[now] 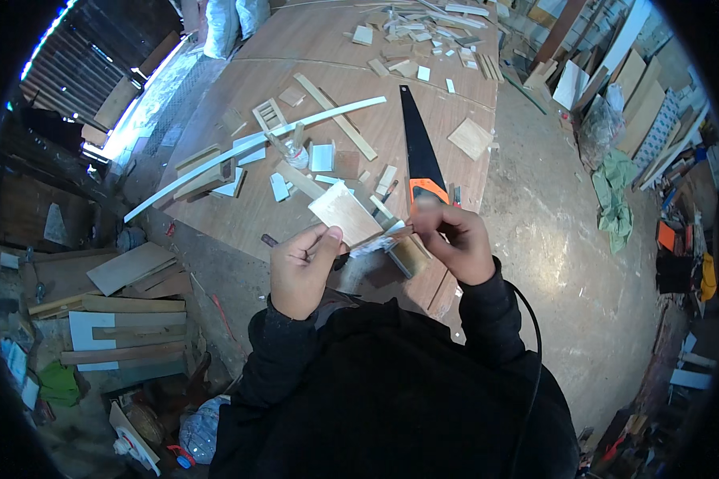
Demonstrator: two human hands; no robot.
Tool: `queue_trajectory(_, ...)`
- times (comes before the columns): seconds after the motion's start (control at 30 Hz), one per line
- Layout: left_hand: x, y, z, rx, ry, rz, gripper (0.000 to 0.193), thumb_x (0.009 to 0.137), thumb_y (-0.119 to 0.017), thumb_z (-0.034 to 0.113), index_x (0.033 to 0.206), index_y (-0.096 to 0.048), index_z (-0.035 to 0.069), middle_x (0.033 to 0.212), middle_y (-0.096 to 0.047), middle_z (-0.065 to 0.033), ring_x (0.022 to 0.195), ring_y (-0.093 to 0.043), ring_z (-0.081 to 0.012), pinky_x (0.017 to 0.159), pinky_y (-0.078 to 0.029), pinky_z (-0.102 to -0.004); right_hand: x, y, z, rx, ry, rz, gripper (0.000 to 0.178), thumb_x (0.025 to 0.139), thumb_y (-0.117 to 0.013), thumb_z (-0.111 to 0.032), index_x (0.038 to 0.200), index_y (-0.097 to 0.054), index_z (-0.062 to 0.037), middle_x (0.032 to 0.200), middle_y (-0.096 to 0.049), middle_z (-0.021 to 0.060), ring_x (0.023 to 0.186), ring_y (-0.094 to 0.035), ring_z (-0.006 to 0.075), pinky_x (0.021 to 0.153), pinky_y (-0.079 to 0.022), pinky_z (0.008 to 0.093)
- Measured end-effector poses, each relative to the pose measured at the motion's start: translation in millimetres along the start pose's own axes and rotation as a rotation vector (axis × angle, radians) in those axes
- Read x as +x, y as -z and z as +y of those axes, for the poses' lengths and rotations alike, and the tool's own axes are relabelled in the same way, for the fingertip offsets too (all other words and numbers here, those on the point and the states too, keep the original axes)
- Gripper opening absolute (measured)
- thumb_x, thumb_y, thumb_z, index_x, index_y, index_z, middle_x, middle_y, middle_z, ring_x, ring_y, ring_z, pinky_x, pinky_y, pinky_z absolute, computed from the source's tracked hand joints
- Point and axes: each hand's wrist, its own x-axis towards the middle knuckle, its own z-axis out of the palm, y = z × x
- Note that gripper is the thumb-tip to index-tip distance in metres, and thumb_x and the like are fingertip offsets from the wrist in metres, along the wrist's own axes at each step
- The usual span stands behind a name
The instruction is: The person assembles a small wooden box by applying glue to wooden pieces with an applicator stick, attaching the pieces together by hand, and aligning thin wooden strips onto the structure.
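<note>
My left hand (302, 267) pinches a small pale wooden board (345, 214) between thumb and fingers, holding it tilted above the near end of the table. Along the board's lower right edge runs a whitish strip. My right hand (458, 239) is closed at that edge, its fingertips blurred. A thin brownish piece shows at them, too small and smeared to name. Just beneath, a small wooden box-like piece (410, 257) rests near the table edge. Beyond my right hand lies a handsaw (423, 148) with a black blade and orange handle.
Wood offcuts, a long pale strip (256, 150), a clear plastic container (295, 155) and a square board (470, 139) lie on the table (295, 65). More scraps cover its far end. Stacked boards (128, 319) stand at left. Planks lean along the right wall.
</note>
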Motion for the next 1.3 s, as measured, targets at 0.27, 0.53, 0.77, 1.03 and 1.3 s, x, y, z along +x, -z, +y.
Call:
queue_trajectory(0.27,7,-8,3,-0.009,-0.01,-0.067,0.027,0.093,-0.06,0.012,0.106,-0.064,-0.011,0.087,-0.069,-0.0088,0.077,-0.063,-0.0079,0.07,-0.05,-0.021,-1,18,15,0.016,0.041,0.099,0.013,0.087,-0.059,0.0,0.097,-0.067,-0.0001,0.081,-0.064,-0.0012,0.069,-0.051,0.003,0.059,-0.039,0.0192)
queue_trajectory(0.53,12,-14,5,0.015,0.027,-0.116,0.026,0.093,-0.06,0.011,0.106,-0.064,-0.011,0.088,-0.069,-0.009,0.078,-0.064,-0.0083,0.071,-0.05,-0.021,-1,11,10,-0.069,0.044,0.073,0.01,0.086,-0.062,-0.004,0.094,-0.067,-0.0002,0.08,-0.064,0.0013,0.066,-0.05,0.0049,0.058,-0.038,0.0201)
queue_trajectory(0.77,19,-8,0,-0.026,0.049,-0.081,0.027,0.094,-0.059,0.013,0.106,-0.063,-0.012,0.087,-0.069,-0.0081,0.08,-0.064,-0.0084,0.07,-0.049,-0.0205,-2,26,11,-0.077,0.061,0.127,0.014,0.082,-0.063,0.003,0.095,-0.068,0.0022,0.084,-0.067,0.0038,0.07,-0.054,0.008,0.065,-0.044,0.0227)
queue_trajectory(1.03,23,-9,7,-0.06,0.091,-0.123,0.028,0.095,-0.058,0.016,0.104,-0.064,-0.01,0.083,-0.069,-0.0068,0.075,-0.062,-0.0063,0.07,-0.048,-0.0194,0,19,6,-0.129,0.137,-0.019,0.02,0.079,-0.067,-0.002,0.098,-0.073,-0.0021,0.091,-0.072,0.0103,0.082,-0.067,0.0178,0.077,-0.051,0.0286)
queue_trajectory(1.3,28,2,1,-0.145,0.122,-0.205,0.025,0.095,-0.058,0.016,0.1,-0.066,-0.007,0.08,-0.067,-0.005,0.072,-0.061,-0.0063,0.067,-0.047,-0.0189,7,24,6,-0.316,0.298,-0.053,0.022,0.075,-0.068,0.001,0.097,-0.073,-0.0028,0.092,-0.072,0.0104,0.082,-0.069,0.0203,0.074,-0.054,0.0302)
